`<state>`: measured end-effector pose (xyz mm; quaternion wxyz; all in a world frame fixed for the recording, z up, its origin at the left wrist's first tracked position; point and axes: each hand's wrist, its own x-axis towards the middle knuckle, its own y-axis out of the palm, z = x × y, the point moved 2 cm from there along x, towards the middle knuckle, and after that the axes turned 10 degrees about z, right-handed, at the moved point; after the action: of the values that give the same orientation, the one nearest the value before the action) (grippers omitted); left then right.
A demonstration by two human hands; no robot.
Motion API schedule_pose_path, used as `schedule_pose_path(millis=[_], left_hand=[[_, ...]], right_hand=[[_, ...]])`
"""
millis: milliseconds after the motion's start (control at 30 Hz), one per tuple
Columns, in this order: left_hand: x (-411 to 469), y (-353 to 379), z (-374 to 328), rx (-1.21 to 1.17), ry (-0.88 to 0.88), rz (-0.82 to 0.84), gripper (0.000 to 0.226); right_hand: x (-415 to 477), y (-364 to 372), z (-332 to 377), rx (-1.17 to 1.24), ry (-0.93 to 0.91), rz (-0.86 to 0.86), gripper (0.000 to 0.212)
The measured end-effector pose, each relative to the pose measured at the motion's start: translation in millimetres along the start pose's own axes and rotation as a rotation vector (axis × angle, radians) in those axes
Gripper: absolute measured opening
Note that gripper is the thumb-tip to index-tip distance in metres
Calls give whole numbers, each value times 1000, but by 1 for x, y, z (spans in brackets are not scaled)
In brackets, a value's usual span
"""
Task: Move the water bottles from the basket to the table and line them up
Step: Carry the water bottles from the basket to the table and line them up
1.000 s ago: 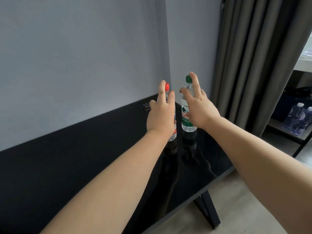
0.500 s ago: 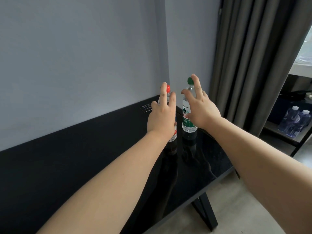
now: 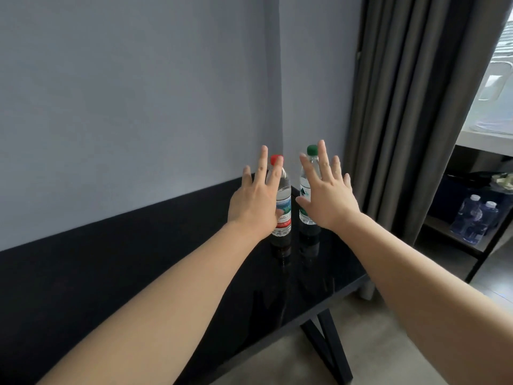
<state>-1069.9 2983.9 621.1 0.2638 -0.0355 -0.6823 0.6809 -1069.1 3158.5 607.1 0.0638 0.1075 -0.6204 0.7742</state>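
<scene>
Fingers (image 3: 262, 165) splay straight on the left hand (image 3: 256, 201) and the right hand (image 3: 329, 200), gripping nothing; whether they touch the bottles cannot be told. Behind the left hand, the red-capped bottle (image 3: 284, 195) stands upright on the black table (image 3: 194, 259). The green-capped bottle (image 3: 305, 187) is just beside it at 3 o'clock. More bottles (image 3: 472, 220) sit on a shelf farther toward 3 o'clock, past the curtain (image 3: 402, 107).

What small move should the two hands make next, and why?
Probably draw both hands back: the left hand and right hand are open, and the red-capped clear plastic bottle and green-capped clear plastic bottle stand upright, side by side, on the glossy black table.
</scene>
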Motion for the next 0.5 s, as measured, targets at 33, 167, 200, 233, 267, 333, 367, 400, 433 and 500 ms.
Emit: schedule_pose_path(millis=[33, 167, 200, 233, 267, 333, 367, 400, 433, 500], left_hand=[[-11, -5, 2, 2, -9, 8, 117], [-62, -24, 11, -8, -60, 65, 110], [-77, -28, 14, -11, -83, 71, 107], [-93, -33, 18, -11, -104, 73, 104], [-108, -37, 21, -8, -123, 74, 102], [-139, -43, 28, -19, -160, 74, 97], [-154, -46, 31, -34, -178, 71, 94], [-170, -49, 34, -47, -195, 70, 91], [-186, -51, 38, -55, -208, 65, 88], [-215, -55, 44, -42, -230, 60, 84]], right_hand=[[-9, -3, 7, 11, 11, -1, 94], [-48, -15, 37, 53, 50, 0, 89], [-60, -18, 45, 65, 57, 2, 88], [-71, -21, 53, 70, 62, 6, 86], [-83, -24, 62, 69, 61, 15, 84], [-107, -26, 80, 64, 48, 44, 83], [-118, -25, 90, 67, 41, 60, 83], [-129, -24, 99, 71, 31, 72, 83], [-139, -21, 109, 76, 15, 77, 83], [-158, -13, 127, 92, -12, 87, 82]])
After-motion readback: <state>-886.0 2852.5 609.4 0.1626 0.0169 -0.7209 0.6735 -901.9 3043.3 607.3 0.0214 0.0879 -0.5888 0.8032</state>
